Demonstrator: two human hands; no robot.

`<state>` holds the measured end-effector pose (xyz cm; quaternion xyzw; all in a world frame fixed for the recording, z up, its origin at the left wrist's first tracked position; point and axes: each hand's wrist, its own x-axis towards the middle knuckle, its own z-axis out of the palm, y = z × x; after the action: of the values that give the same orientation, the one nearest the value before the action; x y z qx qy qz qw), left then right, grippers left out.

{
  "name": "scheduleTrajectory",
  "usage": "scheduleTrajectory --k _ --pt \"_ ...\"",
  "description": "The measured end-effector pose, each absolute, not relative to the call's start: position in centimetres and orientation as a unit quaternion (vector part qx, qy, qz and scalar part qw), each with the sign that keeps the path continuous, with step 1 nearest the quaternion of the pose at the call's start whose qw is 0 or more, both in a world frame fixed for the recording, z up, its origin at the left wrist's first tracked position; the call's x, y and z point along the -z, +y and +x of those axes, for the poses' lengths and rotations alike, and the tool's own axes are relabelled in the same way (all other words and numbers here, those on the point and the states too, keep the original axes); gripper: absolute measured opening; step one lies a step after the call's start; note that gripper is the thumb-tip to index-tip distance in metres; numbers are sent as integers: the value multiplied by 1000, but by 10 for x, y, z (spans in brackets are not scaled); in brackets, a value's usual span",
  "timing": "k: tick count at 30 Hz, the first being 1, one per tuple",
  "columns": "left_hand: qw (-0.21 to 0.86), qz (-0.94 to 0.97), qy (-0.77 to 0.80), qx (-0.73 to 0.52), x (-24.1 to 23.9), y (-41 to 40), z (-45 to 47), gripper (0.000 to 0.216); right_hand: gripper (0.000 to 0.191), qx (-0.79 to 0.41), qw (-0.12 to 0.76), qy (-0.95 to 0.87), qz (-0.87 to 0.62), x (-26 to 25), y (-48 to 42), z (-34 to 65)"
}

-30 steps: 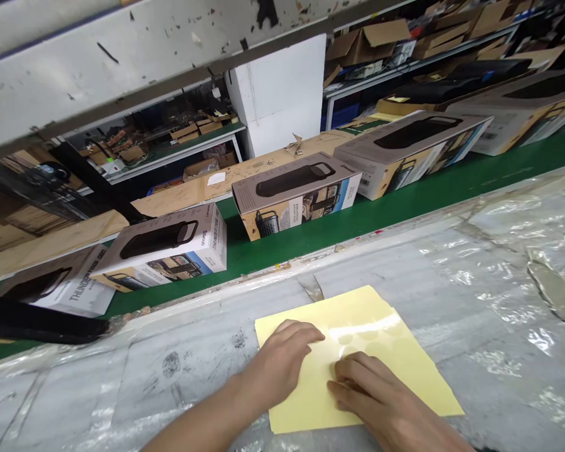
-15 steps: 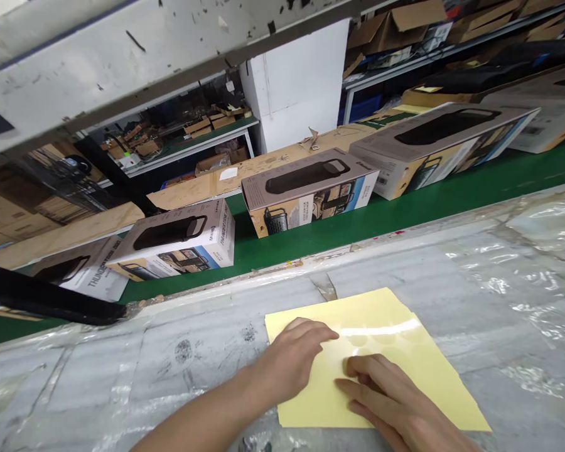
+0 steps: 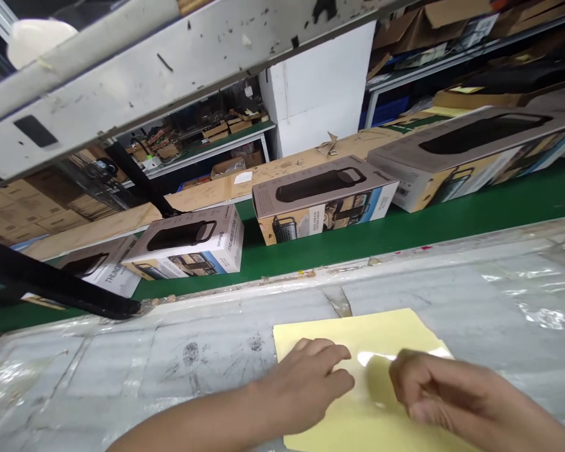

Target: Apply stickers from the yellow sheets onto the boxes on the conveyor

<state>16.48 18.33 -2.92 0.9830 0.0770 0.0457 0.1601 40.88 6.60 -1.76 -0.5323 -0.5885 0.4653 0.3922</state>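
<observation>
A stack of yellow sticker sheets lies on the plastic-covered bench, with glossy glare across its top. My left hand rests on the left part of the sheets, palm down, fingers apart and slightly curled. Over the right part, my right hand is pinched closed and a little blurred. At its fingertips shows a clear round sticker, seen as a darker disc against the yellow. How far it is off the sheet I cannot tell.
Behind the bench runs a green conveyor belt carrying several printed speaker boxes. A black post stands at the left. A scuffed white beam crosses overhead. Shelves with cartons stand farther back.
My right hand has closed its fingers and turned, moving up and right from the sheet with the round sticker at its fingertips. The left hand stays on the sheets, fingers more spread. The view has shifted.
</observation>
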Motion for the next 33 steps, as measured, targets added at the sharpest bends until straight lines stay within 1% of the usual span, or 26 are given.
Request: scheduleTrajectory --k 3,4,6,7,8,10,11,12,14,16,18,23,28,31,33 --pt "213 968 79 -111 3 218 183 30 38 -376 402 -630 -548 -5 111 435" --pt "210 961 101 -152 -8 237 194 29 36 -335 412 -644 -551 -12 130 442" --pt "153 944 179 -232 -31 281 224 25 33 -255 438 -665 -548 -23 172 455" --pt "109 936 223 -251 -40 303 241 32 32 -217 448 -676 -543 -27 193 461" --pt "67 928 265 -252 -48 324 258 45 30 -180 453 -687 -538 -30 214 466" --pt "8 921 326 -215 -55 357 287 70 23 -114 450 -707 -533 -33 251 475" --pt "-7 920 343 -191 -54 368 298 74 20 -87 445 -715 -532 -33 266 479" --pt "-17 919 352 -175 -50 376 306 72 18 -64 440 -721 -532 -33 280 483" --pt "-33 916 357 -179 -37 385 314 59 18 -32 419 -733 -535 -32 302 491" --pt "-49 910 352 -214 -24 388 314 49 20 -12 390 -747 -539 -29 316 497" --pt "-61 905 343 -244 -15 389 312 44 22 2 365 -759 -539 -27 326 500" --pt "-68 892 355 -272 -10 394 311 38 26 26 342 -784 -517 -23 341 498" --pt "-71 890 367 -263 -11 395 309 32 30 67 325 -808 -486 -22 354 490" --pt "-64 891 368 -257 -13 396 304 33 33 81 328 -808 -482 -20 356 490" --pt "-52 895 362 -256 -13 399 302 36 40 102 321 -798 -499 -18 352 494"
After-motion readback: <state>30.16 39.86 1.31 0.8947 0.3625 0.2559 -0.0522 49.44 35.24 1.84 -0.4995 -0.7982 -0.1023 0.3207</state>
